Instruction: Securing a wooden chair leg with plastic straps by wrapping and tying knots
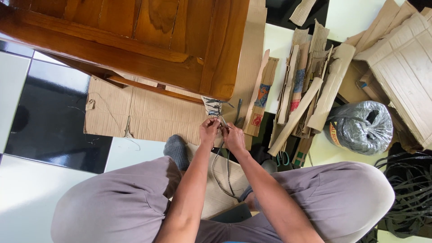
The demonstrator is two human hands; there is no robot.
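Flat cardboard sheet (148,112) on the tiled floor under a wooden table leg (215,54). Left hand (209,130) and right hand (234,137) side by side, fingers pinched on grey strapping (223,173) at the cardboard-wrapped leg corner (213,107). Further right, cardboard strips (301,90), then a plastic-wrapped strapping roll (362,126).

My trousers (121,198) are plain grey-mauve, and my sock (177,150) is dark grey. The floor (49,121) has black and white tiles. The wooden furniture (135,40) is warm reddish brown. The flat cardboard (148,112) is light brown; some cardboard strips (262,96) carry blue and red print. The plastic roll (362,126) is shiny silver-grey, the straps (409,193) black.
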